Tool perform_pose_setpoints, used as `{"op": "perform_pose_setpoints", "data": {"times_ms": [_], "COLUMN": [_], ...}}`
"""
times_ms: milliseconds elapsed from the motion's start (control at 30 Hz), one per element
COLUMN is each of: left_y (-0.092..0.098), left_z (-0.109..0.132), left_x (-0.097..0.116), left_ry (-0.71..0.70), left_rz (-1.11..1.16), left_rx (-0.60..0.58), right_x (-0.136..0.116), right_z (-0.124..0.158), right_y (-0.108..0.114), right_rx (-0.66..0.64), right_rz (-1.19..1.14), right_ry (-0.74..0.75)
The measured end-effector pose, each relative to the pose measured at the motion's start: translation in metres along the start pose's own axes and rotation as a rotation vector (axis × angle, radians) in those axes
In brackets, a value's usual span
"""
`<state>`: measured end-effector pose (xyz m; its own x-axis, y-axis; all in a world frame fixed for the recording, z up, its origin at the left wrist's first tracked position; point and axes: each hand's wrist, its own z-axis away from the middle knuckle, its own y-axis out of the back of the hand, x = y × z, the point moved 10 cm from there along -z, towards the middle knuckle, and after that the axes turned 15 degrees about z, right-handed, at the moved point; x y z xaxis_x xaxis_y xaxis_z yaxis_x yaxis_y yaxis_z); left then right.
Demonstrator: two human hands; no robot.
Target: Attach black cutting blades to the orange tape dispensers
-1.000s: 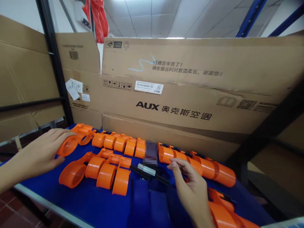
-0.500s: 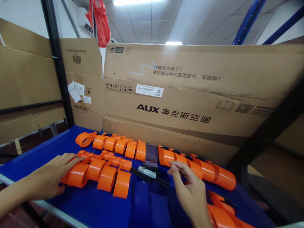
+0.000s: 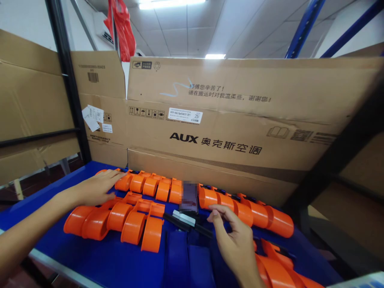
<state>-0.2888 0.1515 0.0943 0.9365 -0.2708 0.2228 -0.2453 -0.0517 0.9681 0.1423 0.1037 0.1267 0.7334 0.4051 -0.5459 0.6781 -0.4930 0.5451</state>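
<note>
My left hand (image 3: 97, 187) reaches over the left end of the back row of orange ring-shaped plastic pieces (image 3: 151, 186). Its fingers are stretched out, and it covers most of the leftmost ring. Below it lies a front row of similar orange ring-shaped pieces (image 3: 121, 217). My right hand (image 3: 235, 240) hovers near the middle, its fingers curled in toward the thumb with nothing visible in them. Behind it runs another group of orange rings (image 3: 252, 214). A black-and-silver clip-like object (image 3: 184, 218) lies left of this hand.
A phone-like dark rectangle (image 3: 189, 197), partly blurred, stands between the back groups. Dark blue flat cases (image 3: 176, 256) lie at the front middle of the blue tabletop (image 3: 120, 262). More orange rings (image 3: 276, 270) sit at right front. A cardboard wall (image 3: 228, 120) and black posts (image 3: 70, 92) enclose the table.
My left hand has moved from the front row's left end up and away to the back row's left end. The right hand stays nearly in place. The view has shifted slightly.
</note>
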Motion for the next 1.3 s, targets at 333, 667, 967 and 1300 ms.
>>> {"op": "perform_pose_setpoints", "data": {"times_ms": [333, 667, 967, 1300], "left_y": [-0.042, 0.042, 0.059, 0.025], "left_z": [-0.074, -0.066, -0.002, 0.020], "left_x": [0.001, 0.056, 0.225, 0.286], "left_ry": [-0.088, -0.227, -0.599, -0.791], "left_rz": [-0.130, -0.106, 0.208, 0.600], "left_rx": [-0.060, 0.182, 0.449, 0.708], "right_x": [-0.005, -0.015, 0.000, -0.023], "right_z": [0.004, 0.006, 0.004, 0.025], "right_y": [0.006, 0.006, -0.015, -0.054], "right_rx": [0.014, 0.011, -0.122, -0.470], "right_rz": [0.032, 0.051, 0.132, 0.325], "right_ry": [0.030, 0.065, 0.052, 0.281]}}
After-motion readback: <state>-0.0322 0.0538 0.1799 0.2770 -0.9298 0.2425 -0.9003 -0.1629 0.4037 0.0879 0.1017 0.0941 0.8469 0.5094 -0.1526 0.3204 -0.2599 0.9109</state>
